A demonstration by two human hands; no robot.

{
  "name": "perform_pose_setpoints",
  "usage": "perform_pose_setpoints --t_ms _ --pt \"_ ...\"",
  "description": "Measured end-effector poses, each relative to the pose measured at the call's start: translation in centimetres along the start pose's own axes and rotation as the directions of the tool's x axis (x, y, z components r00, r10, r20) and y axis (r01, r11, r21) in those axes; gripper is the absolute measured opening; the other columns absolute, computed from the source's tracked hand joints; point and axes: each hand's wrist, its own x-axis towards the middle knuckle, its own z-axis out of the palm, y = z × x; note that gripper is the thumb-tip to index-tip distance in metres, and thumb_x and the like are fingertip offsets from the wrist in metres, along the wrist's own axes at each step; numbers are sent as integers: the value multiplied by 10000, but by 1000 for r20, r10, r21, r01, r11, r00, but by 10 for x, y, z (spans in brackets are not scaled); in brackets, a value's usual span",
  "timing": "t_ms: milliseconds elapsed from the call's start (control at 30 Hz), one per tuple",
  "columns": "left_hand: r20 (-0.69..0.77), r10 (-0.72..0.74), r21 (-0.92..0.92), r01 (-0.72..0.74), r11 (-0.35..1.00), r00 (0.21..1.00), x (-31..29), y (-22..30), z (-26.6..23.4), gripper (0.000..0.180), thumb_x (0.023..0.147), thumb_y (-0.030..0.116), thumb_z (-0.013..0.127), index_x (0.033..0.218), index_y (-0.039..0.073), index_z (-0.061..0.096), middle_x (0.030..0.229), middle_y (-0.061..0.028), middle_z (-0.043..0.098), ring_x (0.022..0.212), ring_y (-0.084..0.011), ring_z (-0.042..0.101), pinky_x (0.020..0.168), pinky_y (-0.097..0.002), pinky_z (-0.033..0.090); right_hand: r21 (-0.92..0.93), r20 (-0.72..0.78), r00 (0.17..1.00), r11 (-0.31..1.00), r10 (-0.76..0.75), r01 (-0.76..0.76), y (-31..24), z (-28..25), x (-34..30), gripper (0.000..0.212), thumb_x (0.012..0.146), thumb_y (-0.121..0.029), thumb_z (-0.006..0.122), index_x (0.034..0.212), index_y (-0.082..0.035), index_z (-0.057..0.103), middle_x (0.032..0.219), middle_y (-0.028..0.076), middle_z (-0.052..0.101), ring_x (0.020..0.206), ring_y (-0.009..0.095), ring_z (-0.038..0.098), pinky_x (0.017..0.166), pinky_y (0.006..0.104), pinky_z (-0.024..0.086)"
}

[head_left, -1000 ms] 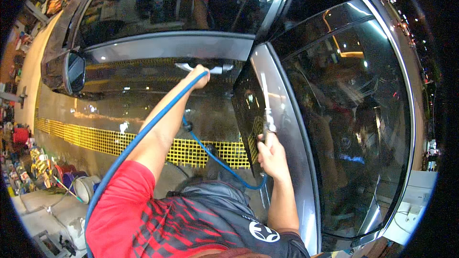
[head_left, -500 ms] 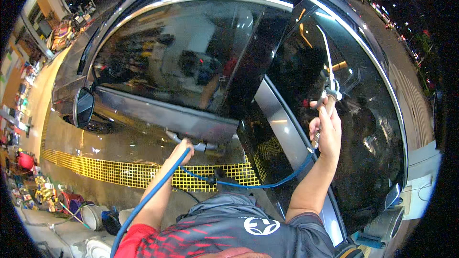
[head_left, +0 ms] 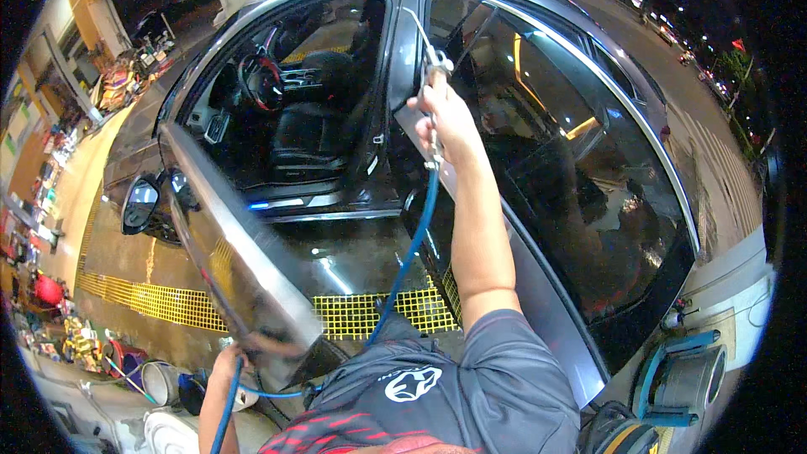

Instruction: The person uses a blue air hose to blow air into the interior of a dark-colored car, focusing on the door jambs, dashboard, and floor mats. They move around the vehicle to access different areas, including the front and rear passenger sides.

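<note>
My right hand (head_left: 451, 124) is closed round a metal air blow gun (head_left: 436, 65), its thin nozzle pointing up at the pillar between the car's front and rear doors. From the gun's lower end a blue hose (head_left: 414, 248) curves down toward my waist. At the lower left my left hand (head_left: 224, 363) has its fingers closed round another stretch of that hose, close to the outer edge of the front door (head_left: 252, 223). That door stands open and is blurred by motion. Beside my right forearm is the rear door (head_left: 546, 286), with its dark window.
Through the front doorway show a black seat (head_left: 309, 130) and a steering wheel (head_left: 262, 82). Yellow grating (head_left: 349, 317) crosses the wet floor. A side mirror (head_left: 140, 203) sticks out at left. Buckets (head_left: 160, 383) stand lower left; a grey drum with blue trim (head_left: 685, 378) stands lower right.
The front door has swung open toward me, baring the car's interior. My left hand has left the door handle area and drawn back down-left; my right hand has moved up-left with the blow gun.
</note>
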Motion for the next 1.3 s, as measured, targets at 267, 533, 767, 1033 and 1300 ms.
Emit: perform_pose_setpoints --t_ms 267,533,767,1033,1300 --pt "-454 -652 -382 528 758 607 -180 -96 67 140 802 77 544 913 -1 580 808 -184 597 745 -289 603 683 -388 480 -261 -114 971 949 -212 177 -94 -4 137 358 948 -361 457 964 -3 462 802 111 541 503 104 478 388 235 412" --pt "-510 -328 -587 -43 809 795 -176 66 178 181 842 67 523 993 -16 577 883 -198 615 795 -295 610 741 -398 491 -730 -40 999 683 -11 -22 -93 -21 270 249 903 -306 504 1046 -103 484 683 56 581 473 98 500 382 271 392" --pt "-907 253 -12 -621 784 337 -27 231 16 326 884 161 433 1121 -41 529 1021 -221 613 940 -324 602 849 -442 466 -925 -37 981 364 191 -105 -33 -21 258 250 883 -298 504 948 -56 510 696 60 578 443 122 471 384 306 392" --pt "-963 -55 -95 -141 985 265 -48 93 -60 336 908 63 355 1170 -85 504 1125 -222 580 1073 -319 558 952 -423 436 -913 -7 923 375 385 -163 72 -42 196 256 890 -256 503 1013 -34 535 717 50 598 431 93 477 399 240 405" --pt "-946 -189 -168 100 981 264 -57 37 -72 335 894 16 373 1185 -105 489 1151 -243 576 1059 -322 585 951 -414 447 -975 -8 854 184 520 -122 196 -44 202 263 883 -217 533 812 36 552 617 114 587 504 221 588 484 366 464"
